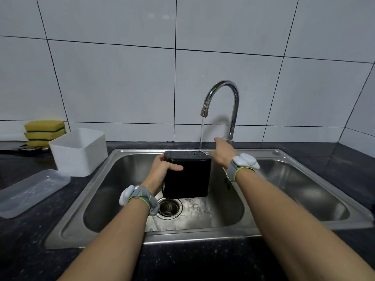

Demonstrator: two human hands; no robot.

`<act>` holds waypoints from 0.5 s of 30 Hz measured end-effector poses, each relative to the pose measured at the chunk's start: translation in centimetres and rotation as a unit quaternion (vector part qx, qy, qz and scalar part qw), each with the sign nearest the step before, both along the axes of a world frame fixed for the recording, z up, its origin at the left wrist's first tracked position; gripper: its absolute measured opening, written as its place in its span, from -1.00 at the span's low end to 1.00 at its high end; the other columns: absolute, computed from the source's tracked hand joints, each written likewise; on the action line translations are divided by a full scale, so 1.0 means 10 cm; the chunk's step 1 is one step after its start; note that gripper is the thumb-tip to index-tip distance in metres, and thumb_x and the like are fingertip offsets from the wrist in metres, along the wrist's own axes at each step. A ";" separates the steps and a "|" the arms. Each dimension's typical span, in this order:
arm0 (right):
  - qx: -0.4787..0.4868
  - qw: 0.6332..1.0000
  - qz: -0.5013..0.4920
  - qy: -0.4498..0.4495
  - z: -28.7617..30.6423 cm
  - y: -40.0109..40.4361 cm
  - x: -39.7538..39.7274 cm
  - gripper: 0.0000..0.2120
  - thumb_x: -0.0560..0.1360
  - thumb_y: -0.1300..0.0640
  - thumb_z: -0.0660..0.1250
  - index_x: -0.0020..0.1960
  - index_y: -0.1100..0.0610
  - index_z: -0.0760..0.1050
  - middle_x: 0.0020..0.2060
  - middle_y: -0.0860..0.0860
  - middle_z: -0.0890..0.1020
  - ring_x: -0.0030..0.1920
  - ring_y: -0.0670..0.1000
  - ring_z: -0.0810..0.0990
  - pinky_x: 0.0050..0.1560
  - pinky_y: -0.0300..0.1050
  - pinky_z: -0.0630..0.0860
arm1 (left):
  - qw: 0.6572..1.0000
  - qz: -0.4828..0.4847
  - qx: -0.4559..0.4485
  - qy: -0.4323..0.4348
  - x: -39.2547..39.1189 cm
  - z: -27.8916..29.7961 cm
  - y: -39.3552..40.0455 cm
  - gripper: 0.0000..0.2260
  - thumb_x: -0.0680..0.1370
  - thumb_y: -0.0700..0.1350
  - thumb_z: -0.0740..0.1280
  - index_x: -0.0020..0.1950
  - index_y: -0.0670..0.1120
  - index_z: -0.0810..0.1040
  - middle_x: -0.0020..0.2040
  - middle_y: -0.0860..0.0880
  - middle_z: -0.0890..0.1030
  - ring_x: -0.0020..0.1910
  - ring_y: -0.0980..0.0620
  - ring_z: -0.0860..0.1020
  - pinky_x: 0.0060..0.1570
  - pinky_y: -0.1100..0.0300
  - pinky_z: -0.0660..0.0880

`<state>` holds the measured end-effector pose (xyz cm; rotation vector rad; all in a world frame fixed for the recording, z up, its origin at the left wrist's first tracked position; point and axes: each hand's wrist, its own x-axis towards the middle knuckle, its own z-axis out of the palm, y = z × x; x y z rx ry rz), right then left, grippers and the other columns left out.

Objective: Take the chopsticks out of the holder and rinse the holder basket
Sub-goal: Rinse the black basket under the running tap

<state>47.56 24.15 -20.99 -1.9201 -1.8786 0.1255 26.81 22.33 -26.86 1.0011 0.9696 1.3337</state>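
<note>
A person's left hand [162, 167] grips a black basket [187, 175] over a stainless steel sink [129, 199], thumb laid across the near face and fingers curled round its left edge. The basket is a matte, boxy plastic shell with rounded corners, turned so that its perforated bottom faces up; a thin stream of water [202, 134] from the faucet [223, 106] strikes that bottom near its right end. The faucet is a polished chrome gooseneck rising at 12 o'clock from the basin.

The right hand [223, 153] reaches toward the faucet's base, at 1 o'clock from the basket, fingers extended toward the handle; whether they press or hold it cannot be told. Both wrists carry grey fabric bands with smooth white pods.

A round metal drain [169, 207] lies just under the basket at 6 o'clock, the steel around it wet. On the dark speckled counter [30, 230], at 9 o'clock from the basket, stands a white rectangular plastic tub [79, 153]. At 10 o'clock, against the glossy white wall tiles [121, 78], stacked yellow sponges [44, 132] show dark scouring layers. A translucent, frosted shallow tray [30, 191] lies at 8 o'clock.
</note>
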 end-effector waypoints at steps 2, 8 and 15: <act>0.006 1.000 -0.009 0.001 -0.02 -0.01 -0.01 -0.56 0.51 0.33 0.11 0.38 0.23 0.31 0.33 0.24 0.47 0.29 0.29 0.46 0.19 0.04 0.40 | 1.000 0.001 -0.002 -0.002 0.00 0.01 -0.01 -0.25 0.06 -0.33 0.49 0.26 -0.21 0.45 0.04 -0.15 0.65 -0.13 -0.06 0.67 -0.33 0.21 0.57; -0.040 0.999 0.007 0.031 -0.10 0.00 0.03 -0.48 0.49 0.32 0.10 0.46 0.18 0.24 0.32 0.30 0.48 0.29 0.32 0.47 0.27 0.06 0.42 | 1.000 0.005 -0.004 0.008 -0.01 0.02 -0.02 -0.25 0.05 -0.32 0.51 0.24 -0.19 0.46 0.05 -0.16 0.65 -0.12 -0.06 0.68 -0.30 0.20 0.58; 0.122 0.960 -0.084 0.237 -0.43 -0.18 -0.21 -0.68 0.56 0.25 0.12 0.26 0.20 0.49 0.21 0.21 0.59 0.21 0.23 0.53 0.13 -0.06 0.37 | 1.000 -0.002 -0.001 0.008 -0.02 0.00 0.01 -0.35 0.17 -0.39 0.48 0.26 -0.25 0.48 0.05 -0.19 0.67 -0.07 -0.13 0.67 -0.24 0.15 0.58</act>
